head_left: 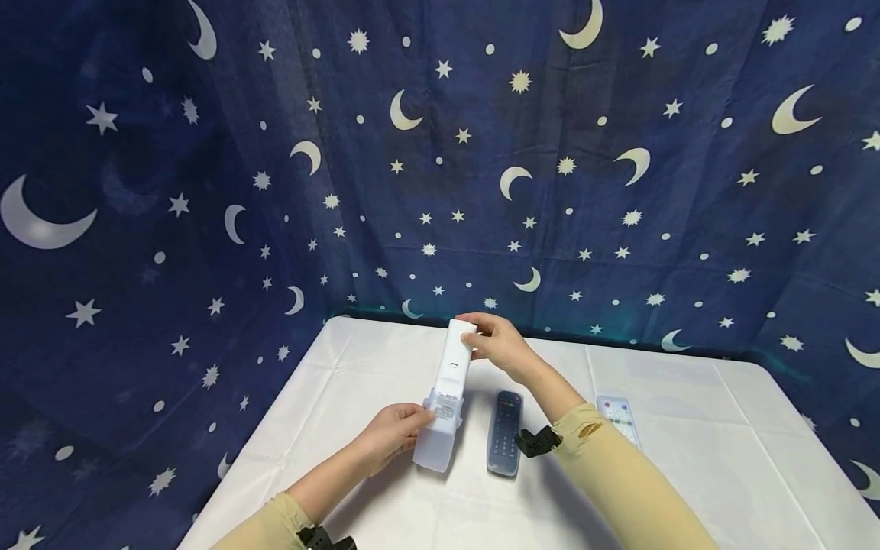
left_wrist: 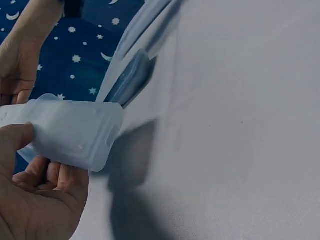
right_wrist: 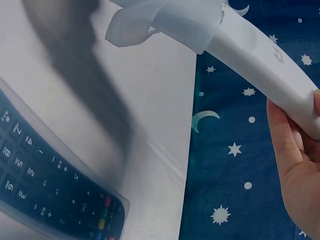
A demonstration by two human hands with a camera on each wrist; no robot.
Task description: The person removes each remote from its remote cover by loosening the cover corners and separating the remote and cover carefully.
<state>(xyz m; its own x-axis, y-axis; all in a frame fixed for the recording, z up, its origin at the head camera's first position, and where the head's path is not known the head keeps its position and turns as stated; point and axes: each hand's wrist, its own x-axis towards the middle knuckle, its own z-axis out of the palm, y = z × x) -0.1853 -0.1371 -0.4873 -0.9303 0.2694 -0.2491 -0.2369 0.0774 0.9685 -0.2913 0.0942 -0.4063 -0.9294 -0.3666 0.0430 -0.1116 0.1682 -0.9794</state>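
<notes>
A white remote control (head_left: 454, 359) is partly inside a translucent silicone cover (head_left: 436, 443), its back side facing up in the head view. My left hand (head_left: 393, 434) pinches the cover near its mouth, thumb on top. Fingers of my right hand (head_left: 504, 347) hold the far end of the remote, outside the cover. In the left wrist view the cover (left_wrist: 75, 131) hides most of the remote. The right wrist view shows the bare white part of the remote (right_wrist: 265, 65) sticking out of the cover, between it and my right hand (right_wrist: 300, 170).
A dark remote in a clear cover (head_left: 505, 433) lies on the white-clothed table (head_left: 385, 351), right of the held one. Further right, a white remote with coloured buttons (head_left: 619, 418) is partly behind my right sleeve. A blue curtain with moons and stars (head_left: 474, 160) hangs behind.
</notes>
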